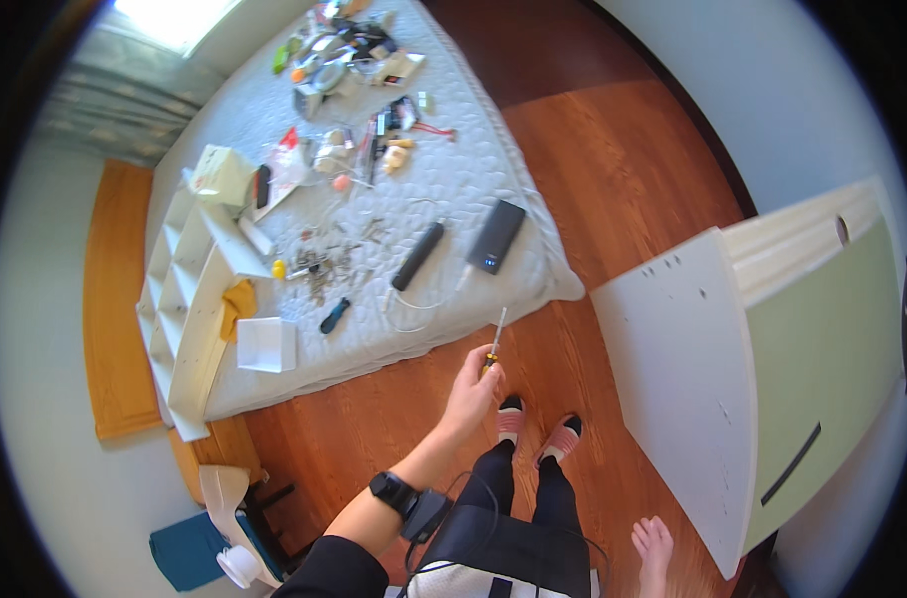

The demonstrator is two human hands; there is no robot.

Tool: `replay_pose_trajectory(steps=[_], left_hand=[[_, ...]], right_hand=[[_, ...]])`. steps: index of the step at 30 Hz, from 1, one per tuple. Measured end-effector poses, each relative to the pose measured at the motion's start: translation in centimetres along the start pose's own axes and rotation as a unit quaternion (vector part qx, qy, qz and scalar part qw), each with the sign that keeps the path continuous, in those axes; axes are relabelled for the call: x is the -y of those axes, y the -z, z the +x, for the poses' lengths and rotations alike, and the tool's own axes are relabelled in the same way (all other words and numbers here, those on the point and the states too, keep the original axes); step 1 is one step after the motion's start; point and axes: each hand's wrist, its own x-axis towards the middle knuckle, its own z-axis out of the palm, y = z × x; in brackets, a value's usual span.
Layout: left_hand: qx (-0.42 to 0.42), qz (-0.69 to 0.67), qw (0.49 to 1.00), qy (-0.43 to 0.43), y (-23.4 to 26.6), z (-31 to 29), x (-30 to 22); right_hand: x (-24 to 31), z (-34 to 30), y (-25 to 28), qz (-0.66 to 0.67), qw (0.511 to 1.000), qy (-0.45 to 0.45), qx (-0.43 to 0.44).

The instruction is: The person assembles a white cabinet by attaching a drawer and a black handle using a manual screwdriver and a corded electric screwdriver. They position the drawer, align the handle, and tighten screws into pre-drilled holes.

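Note:
My left hand [473, 384] is closed round the yellow-and-black handle of a screwdriver [499, 331], its thin metal shaft pointing away from me, over the floor near the corner of the bed. Lower down on the right, my right hand [653, 543] hangs with nothing in it, fingers loosely apart, near the bottom of a white and pale green cabinet [677, 379]. On the bed [374, 344] lie a blue-and-black screwdriver handle [335, 315], a white open box [265, 345], a scatter of small metal hardware [324, 269] and a black power bank [497, 237] with lit dots.
A dark cylindrical device [418, 256] and a white cable lie beside the power bank. White divided shelving [179, 289] and a yellow cloth [237, 304] rest at the bed's left. Mixed clutter [344, 55] covers the far end. A chair [229, 513] stands lower left.

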Motion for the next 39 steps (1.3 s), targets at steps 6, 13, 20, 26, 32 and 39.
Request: replay_pose_trajectory(steps=[6, 13, 20, 26, 32, 39], left_hand=[[-0.137, 0.276, 0.951, 0.011, 11.3, 5.3, 3.0], [-0.19, 0.345, 0.909, -0.134, 16.5, 14.8, 0.9], [-0.197, 0.345, 0.863, -0.312, 23.0, 20.7, -2.3], [-0.245, 0.572, 0.779, -0.079, 34.1, 17.0, 3.8], [-0.189, 0.618, 0.761, -0.057, 35.6, 15.3, 5.7], [-0.191, 0.549, 0.796, 0.166, 33.4, 14.3, 4.6]], right_hand=[[4.2, -2.2, -6.4, -0.11, 0.986, 0.039, 0.12], [6.3, -3.9, -15.6, -0.145, 0.981, 0.043, 0.118], [6.4, -5.2, -25.0, -0.199, 0.963, 0.06, 0.174], [7.1, -6.2, -28.1, -0.207, 0.963, 0.052, 0.165], [7.9, -6.2, -28.9, -0.216, 0.962, 0.056, 0.154], [7.8, -6.3, -26.6, -0.189, 0.971, 0.057, 0.135]])
